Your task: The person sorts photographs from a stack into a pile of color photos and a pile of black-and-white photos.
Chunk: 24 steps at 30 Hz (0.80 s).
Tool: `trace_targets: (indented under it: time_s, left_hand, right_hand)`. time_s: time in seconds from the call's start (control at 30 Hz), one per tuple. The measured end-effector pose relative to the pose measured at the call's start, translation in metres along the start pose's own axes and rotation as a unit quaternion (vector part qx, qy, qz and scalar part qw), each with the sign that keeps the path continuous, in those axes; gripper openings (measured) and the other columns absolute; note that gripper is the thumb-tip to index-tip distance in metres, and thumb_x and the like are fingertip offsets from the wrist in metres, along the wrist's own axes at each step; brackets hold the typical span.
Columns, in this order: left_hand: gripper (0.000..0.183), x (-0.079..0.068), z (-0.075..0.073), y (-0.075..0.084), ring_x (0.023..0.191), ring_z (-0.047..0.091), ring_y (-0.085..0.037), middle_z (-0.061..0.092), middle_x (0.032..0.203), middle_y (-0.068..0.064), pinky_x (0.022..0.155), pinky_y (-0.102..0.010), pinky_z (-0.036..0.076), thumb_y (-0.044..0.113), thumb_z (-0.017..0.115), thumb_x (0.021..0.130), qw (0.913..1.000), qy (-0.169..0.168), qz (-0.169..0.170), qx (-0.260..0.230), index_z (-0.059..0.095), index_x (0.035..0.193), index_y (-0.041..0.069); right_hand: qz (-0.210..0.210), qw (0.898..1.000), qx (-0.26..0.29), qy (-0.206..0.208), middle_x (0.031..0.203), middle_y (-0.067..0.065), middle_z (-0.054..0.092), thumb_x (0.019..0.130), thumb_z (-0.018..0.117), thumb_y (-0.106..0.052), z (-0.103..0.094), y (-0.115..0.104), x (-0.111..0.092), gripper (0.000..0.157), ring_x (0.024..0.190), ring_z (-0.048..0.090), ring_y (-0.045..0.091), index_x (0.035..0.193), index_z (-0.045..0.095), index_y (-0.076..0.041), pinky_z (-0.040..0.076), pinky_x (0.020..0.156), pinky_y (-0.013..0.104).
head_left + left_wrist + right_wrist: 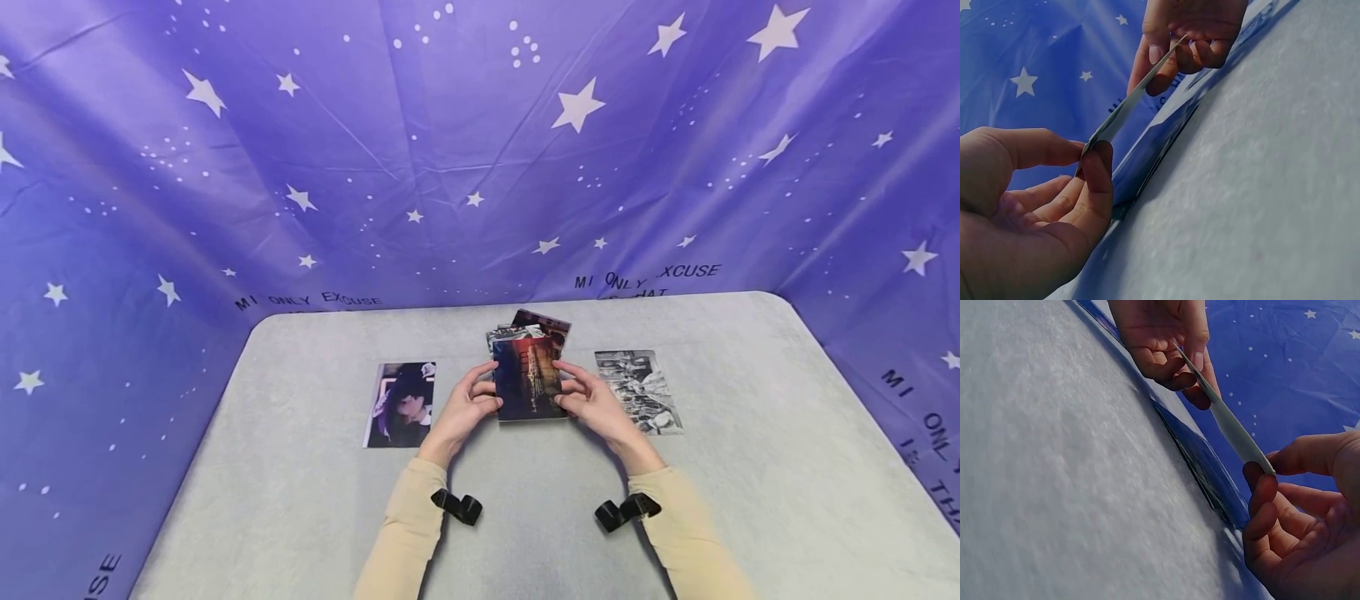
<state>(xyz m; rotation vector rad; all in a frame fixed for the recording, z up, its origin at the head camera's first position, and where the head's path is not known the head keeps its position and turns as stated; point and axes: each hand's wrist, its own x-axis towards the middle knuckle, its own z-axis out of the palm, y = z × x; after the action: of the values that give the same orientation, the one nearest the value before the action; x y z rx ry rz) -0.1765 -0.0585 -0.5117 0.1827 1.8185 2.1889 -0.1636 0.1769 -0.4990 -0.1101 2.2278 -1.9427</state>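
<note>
A picture card (531, 383), dark with a red and orange glow, is held by its two side edges above the table. My left hand (461, 408) pinches the left edge between thumb and fingers, and my right hand (597, 408) pinches the right edge likewise. Both wrist views show the card (1116, 115) nearly edge-on, raised off the surface, with its pale side visible. Behind it lie several overlapping picture cards (557, 323), partly hidden by the held one; their flat edges (1200, 465) also show in the right wrist view.
A purple-toned picture card (402, 406) lies flat to the left. To the right is a black-and-white picture card (651, 392), partly behind the right hand. The grey table (750, 467) meets a purple star-printed cloth (450, 150) at the back and sides.
</note>
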Motion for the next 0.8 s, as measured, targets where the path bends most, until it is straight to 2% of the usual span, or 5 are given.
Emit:
trace_targets:
  time_s: [0.13, 0.4, 0.53, 0.8]
  left_hand:
    - [0.066, -0.003, -0.009, 0.000, 0.075, 0.060, -0.007, 0.058, 0.094, -0.009, 0.070, -0.022, 0.050, -0.016, 0.056, 0.080, 1.0000, 0.001, -0.003, 0.005, 0.039, 0.143, -0.003]
    - [0.068, -0.014, -0.027, 0.002, 0.078, 0.060, -0.009, 0.057, 0.098, -0.011, 0.073, -0.021, 0.048, -0.016, 0.055, 0.081, 0.9999, 0.000, -0.008, 0.006, 0.036, 0.145, -0.003]
    - [0.068, -0.019, -0.035, 0.003, 0.079, 0.060, -0.009, 0.057, 0.097, -0.009, 0.073, -0.021, 0.049, -0.016, 0.055, 0.081, 1.0000, 0.002, -0.006, 0.005, 0.036, 0.145, -0.002]
    - [0.068, -0.032, -0.054, 0.008, 0.077, 0.061, -0.009, 0.059, 0.094, -0.007, 0.071, -0.020, 0.048, -0.017, 0.054, 0.081, 0.9998, 0.011, 0.003, 0.015, 0.035, 0.145, -0.004]
  right_hand:
    - [0.002, 1.000, 0.012, -0.013, 0.109, 0.021, 0.056, 0.084, 0.061, 0.007, 0.008, -0.001, 0.002, 0.063, 0.072, 0.051, 0.006, 0.144, 0.040, 0.002, 0.041, 0.056, 0.018]
    - [0.004, 0.999, 0.039, -0.032, 0.099, 0.012, 0.059, 0.083, 0.060, 0.008, 0.026, -0.002, 0.007, 0.066, 0.060, 0.045, 0.003, 0.145, 0.040, 0.000, 0.036, 0.051, 0.016]
    - [0.000, 0.998, 0.045, -0.038, 0.096, 0.009, 0.058, 0.083, 0.060, 0.009, 0.034, -0.002, 0.009, 0.065, 0.062, 0.045, 0.003, 0.144, 0.040, 0.002, 0.036, 0.052, 0.016]
    - [-0.005, 0.998, 0.046, -0.046, 0.097, 0.013, 0.060, 0.081, 0.061, 0.010, 0.056, -0.006, 0.012, 0.065, 0.071, 0.051, 0.005, 0.143, 0.040, 0.005, 0.040, 0.059, 0.016]
